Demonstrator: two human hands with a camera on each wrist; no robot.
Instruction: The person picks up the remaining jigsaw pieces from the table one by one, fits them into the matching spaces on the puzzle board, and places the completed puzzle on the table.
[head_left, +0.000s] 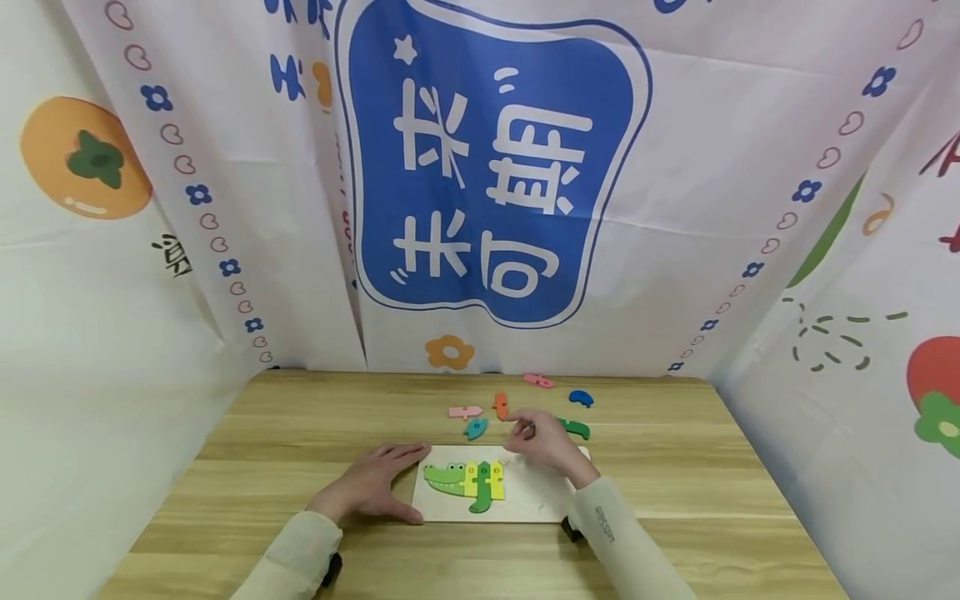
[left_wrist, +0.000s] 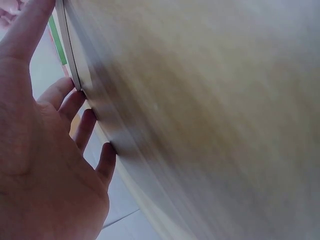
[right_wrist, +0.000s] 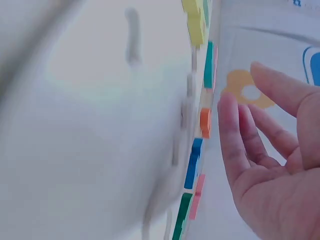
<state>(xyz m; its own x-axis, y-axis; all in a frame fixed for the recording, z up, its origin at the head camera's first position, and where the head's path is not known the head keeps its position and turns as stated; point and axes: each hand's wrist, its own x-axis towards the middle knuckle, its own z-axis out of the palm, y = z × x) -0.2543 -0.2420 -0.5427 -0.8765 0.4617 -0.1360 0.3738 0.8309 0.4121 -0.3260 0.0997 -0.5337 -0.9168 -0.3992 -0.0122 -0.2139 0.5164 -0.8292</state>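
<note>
A pale wooden puzzle board (head_left: 540,507) lies flat on the table. On its left part sit a green crocodile head piece (head_left: 442,477), yellow body pieces (head_left: 470,481) and a green piece with a leg (head_left: 482,493). Spread along the board's left side, my left hand (head_left: 371,483) touches its corners with thumb and fingertips. Above the board's upper right part hovers my right hand (head_left: 547,440), its fingers loosely bent. Between thumb and fingers it has nothing, as the right wrist view shows. A dark green tail piece (head_left: 578,428) lies just beyond that hand, partly hidden.
Loose pieces lie behind the board: teal (head_left: 476,429), orange (head_left: 501,405), pale pink (head_left: 465,412), blue (head_left: 581,398) and darker pink (head_left: 538,381) near the back edge. A printed cloth (head_left: 720,250) hangs behind the wooden table (head_left: 300,417) and at both sides.
</note>
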